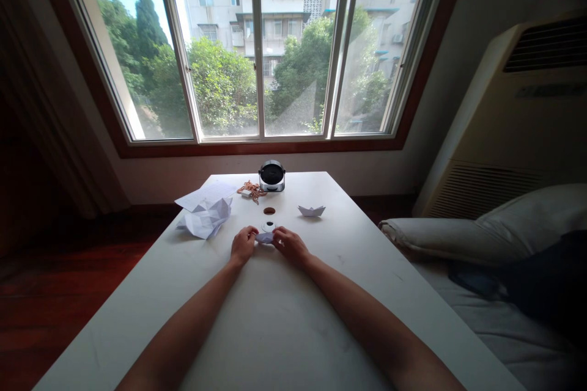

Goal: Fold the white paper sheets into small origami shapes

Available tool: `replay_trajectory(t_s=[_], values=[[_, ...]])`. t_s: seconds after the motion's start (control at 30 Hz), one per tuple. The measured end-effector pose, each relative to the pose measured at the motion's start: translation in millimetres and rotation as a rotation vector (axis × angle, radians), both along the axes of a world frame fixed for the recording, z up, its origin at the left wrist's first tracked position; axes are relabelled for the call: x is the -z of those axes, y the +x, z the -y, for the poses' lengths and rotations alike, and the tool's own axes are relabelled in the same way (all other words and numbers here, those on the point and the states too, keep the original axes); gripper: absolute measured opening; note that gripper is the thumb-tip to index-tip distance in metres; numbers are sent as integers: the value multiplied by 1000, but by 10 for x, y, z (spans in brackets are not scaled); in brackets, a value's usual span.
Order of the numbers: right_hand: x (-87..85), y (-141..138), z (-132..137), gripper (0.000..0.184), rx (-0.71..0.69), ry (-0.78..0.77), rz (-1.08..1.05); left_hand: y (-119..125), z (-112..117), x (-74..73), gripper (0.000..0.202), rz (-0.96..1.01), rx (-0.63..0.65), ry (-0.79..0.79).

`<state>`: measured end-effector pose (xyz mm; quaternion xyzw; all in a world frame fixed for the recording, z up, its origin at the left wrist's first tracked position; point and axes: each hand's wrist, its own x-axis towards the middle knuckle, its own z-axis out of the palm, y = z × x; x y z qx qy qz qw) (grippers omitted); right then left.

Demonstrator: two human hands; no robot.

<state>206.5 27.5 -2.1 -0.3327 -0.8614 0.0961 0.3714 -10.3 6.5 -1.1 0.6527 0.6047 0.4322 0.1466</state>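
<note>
Between my two hands is a small piece of folded white paper [265, 237], low over the white table [275, 311]. My left hand [244, 244] is closed at its left end, fingers bent inward. At the right end, the fingers of my right hand [290, 244] pinch the paper. Its exact folds are too small to make out, and the fingertips cover both ends. A finished-looking folded paper boat [312, 211] stands upright on the table, beyond my right hand and to its right.
Crumpled white paper [208, 219] and a flat sheet [202, 194] lie at the left. A coiled orange-brown cord [252, 190] sits beside a round black device on a stand [272, 176] at the far edge. A round hole [269, 211] pierces the tabletop. A bed [458, 244] flanks the right.
</note>
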Motion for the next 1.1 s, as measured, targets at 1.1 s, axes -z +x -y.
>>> replay_trajectory(t_s=[1.1], values=[[-47,21,9,29,78,53,122,128,200,-201,13,-567,185,151]])
